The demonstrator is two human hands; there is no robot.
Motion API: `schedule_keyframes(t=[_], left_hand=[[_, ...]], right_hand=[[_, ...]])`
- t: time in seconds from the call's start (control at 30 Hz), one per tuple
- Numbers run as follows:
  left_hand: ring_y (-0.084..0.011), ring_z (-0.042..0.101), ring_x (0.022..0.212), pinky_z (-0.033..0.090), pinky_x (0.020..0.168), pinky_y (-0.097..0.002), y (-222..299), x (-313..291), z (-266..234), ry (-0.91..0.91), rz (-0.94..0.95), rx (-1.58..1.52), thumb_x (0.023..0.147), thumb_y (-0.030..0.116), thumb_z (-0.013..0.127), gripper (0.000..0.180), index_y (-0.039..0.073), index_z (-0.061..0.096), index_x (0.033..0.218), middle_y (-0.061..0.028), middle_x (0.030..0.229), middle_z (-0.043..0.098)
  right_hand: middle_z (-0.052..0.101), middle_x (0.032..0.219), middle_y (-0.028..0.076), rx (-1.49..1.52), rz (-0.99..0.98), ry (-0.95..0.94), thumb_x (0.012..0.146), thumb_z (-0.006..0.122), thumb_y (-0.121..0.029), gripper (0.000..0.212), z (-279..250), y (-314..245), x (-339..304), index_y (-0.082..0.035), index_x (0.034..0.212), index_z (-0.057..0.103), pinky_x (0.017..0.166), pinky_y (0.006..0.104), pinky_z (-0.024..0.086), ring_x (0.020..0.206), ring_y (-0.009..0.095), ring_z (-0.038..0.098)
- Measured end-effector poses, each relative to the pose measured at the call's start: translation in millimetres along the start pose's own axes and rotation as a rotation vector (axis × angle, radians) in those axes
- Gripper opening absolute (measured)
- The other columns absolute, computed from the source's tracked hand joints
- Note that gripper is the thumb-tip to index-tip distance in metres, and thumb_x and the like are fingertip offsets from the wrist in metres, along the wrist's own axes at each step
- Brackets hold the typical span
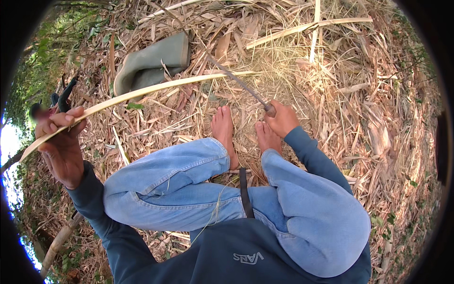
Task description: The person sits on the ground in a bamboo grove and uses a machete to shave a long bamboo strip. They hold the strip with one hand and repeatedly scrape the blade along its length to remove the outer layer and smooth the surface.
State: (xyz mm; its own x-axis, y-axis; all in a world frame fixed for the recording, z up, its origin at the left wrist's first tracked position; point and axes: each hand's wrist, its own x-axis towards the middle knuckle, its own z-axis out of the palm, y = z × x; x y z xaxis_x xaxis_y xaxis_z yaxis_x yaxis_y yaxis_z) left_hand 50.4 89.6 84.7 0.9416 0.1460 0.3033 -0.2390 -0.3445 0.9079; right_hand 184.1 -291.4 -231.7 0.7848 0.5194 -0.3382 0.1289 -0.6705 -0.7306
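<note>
Litter (pixel 397 137) of dry leaves and shavings covers the ground throughout the head view. Green rubber boots (pixel 156 53) lie on it at eleven o'clock, just beyond the held strip, which passes in front of their lower edge. A wooden pole (pixel 59 241) slants at eight o'clock, and part of another person (pixel 66 94) shows at ten.

Counted, there are two boots, two bare feet (pixel 222 125) near the centre, one knife (pixel 243 86), and two loose pale strips (pixel 283 35) crossing at one o'clock.

The left hand (pixel 61 146), at nine o'clock, pinches one long pale strip (pixel 156 87) near its end; the strip arcs toward twelve. The right hand (pixel 282 119), at two o'clock, is closed round the knife's handle. Its blade crosses the strip's far part; whether they touch, I cannot tell.
</note>
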Motion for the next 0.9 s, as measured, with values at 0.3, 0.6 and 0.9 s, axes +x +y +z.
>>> schedule_keyframes(t=[0.3, 0.6, 0.9], left_hand=[[-0.0402, 0.058, 0.108, 0.056, 0.089, -0.0414, -13.9, 10.7, 10.4, 0.044, 0.023, -0.080, 0.100, 0.041, 0.036, 0.041, 0.001, 0.040, 0.111, -0.0214, 0.105, 0.056], [-0.0326, 0.058, 0.113, 0.055, 0.092, -0.0379, -12.6, 6.3, -3.8, 0.333, -0.002, 0.175, 0.103, 0.029, 0.034, 0.043, -0.008, 0.048, 0.122, -0.0263, 0.121, 0.055], [-0.0315, 0.059, 0.111, 0.056, 0.090, -0.0370, -13.5, 6.1, -5.2, 0.320, -0.041, 0.140, 0.102, 0.026, 0.038, 0.041, -0.007, 0.049, 0.122, -0.0249, 0.120, 0.056]], right_hand=[[0.065, 0.081, 0.022, -0.085, 0.159, 0.031, 0.081, 0.058, -0.022, 0.027, -3.5, 62.9, 8.5, -0.004, 0.102, 0.062, 0.071, 0.0474, 0.050, 0.077, 0.039, 0.063], [0.065, 0.075, 0.020, 0.259, -0.127, -0.106, 0.077, 0.067, -0.027, 0.030, -27.6, -50.2, -12.9, -0.004, 0.095, 0.061, 0.067, 0.0430, 0.051, 0.072, 0.039, 0.064], [0.063, 0.073, 0.022, 0.145, -0.145, -0.030, 0.076, 0.063, -0.021, 0.022, -18.3, -50.9, -11.9, -0.005, 0.091, 0.059, 0.064, 0.0470, 0.049, 0.070, 0.041, 0.062]])
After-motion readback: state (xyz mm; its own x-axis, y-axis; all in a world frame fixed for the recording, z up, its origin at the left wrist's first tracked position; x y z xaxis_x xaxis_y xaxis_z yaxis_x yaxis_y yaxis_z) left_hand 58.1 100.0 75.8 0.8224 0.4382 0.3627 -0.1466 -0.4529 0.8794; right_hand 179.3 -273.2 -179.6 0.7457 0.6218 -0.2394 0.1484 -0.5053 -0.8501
